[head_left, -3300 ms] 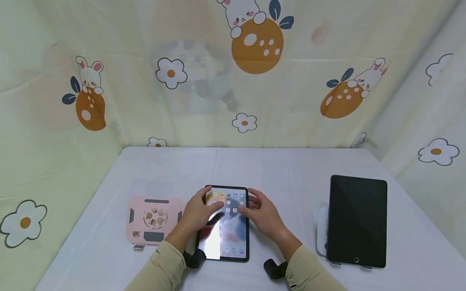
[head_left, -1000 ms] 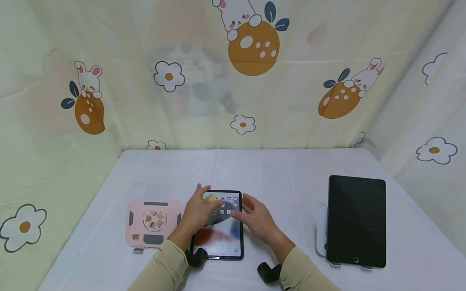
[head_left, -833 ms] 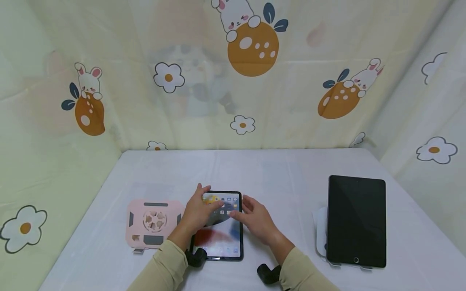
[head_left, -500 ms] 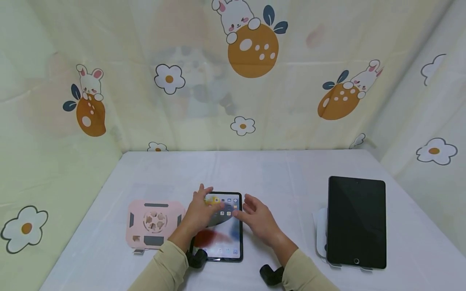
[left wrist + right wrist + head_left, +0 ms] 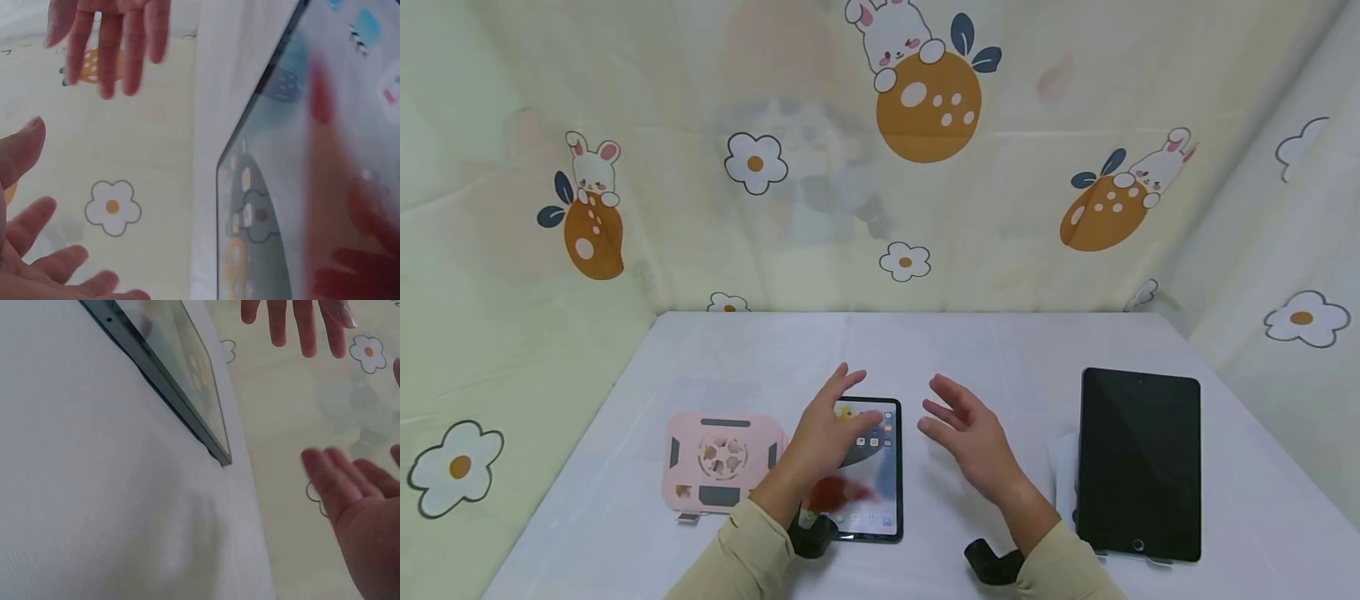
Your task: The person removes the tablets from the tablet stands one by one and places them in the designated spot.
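A tablet point(image 5: 887, 492) lies on the table in the head view, its screen lit with app icons over a red and blue wallpaper. My left hand point(image 5: 823, 437) hovers over its left side with fingers spread and hides part of the screen. To the right of the tablet, my right hand point(image 5: 973, 429) is raised with loosely bent fingers, holding nothing. The left wrist view has the glossy screen point(image 5: 269, 187) beside the left hand point(image 5: 37, 262). In the right wrist view, the tablet's grey side edge point(image 5: 169, 387) shows, apart from the right hand point(image 5: 369, 525).
Left of the tablet lies a pink stand-like panel point(image 5: 760, 450) with grey pads and a round cutout. At the right, a dark-screened tablet point(image 5: 1138, 467) leans on a pale stand point(image 5: 1063, 475). A patterned curtain point(image 5: 1000, 275) encloses the white table point(image 5: 1000, 350).
Both hands have lifted from the lit tablet, and the right hand has moved right, away from its edge. Over the earlier frames, the tablet shifted slightly left.
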The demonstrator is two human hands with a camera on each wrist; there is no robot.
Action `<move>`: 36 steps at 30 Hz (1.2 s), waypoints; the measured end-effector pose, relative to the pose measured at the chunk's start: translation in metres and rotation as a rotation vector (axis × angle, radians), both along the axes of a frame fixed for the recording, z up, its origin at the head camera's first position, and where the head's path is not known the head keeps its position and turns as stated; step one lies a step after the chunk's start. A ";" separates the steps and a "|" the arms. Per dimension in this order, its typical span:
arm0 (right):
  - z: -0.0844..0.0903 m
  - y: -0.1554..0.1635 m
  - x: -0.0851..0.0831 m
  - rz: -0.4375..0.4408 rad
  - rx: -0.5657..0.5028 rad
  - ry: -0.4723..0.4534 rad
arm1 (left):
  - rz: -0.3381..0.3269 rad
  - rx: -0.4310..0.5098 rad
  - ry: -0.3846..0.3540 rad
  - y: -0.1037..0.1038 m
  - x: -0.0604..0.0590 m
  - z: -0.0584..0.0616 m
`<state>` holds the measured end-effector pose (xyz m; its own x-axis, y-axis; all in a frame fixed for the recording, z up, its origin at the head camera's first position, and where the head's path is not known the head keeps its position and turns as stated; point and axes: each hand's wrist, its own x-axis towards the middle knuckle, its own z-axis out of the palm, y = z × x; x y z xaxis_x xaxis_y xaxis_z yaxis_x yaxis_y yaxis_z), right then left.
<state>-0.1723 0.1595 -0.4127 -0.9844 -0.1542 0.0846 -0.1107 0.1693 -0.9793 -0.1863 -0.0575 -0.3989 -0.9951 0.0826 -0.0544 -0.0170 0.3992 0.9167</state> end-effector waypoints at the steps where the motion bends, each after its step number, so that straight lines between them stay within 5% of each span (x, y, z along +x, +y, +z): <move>1: 0.002 0.003 0.002 0.005 -0.005 0.015 | -0.002 0.009 0.008 0.001 0.000 0.001; 12: 0.019 0.032 0.015 0.021 -0.042 0.172 | -0.058 0.072 0.080 0.008 -0.002 0.004; 27: 0.037 0.107 0.043 -0.037 -0.085 0.375 | -0.202 0.168 0.040 0.040 0.001 0.013; 36: 0.032 0.150 0.064 -0.072 -0.083 0.324 | -0.346 0.209 0.083 0.069 0.003 0.012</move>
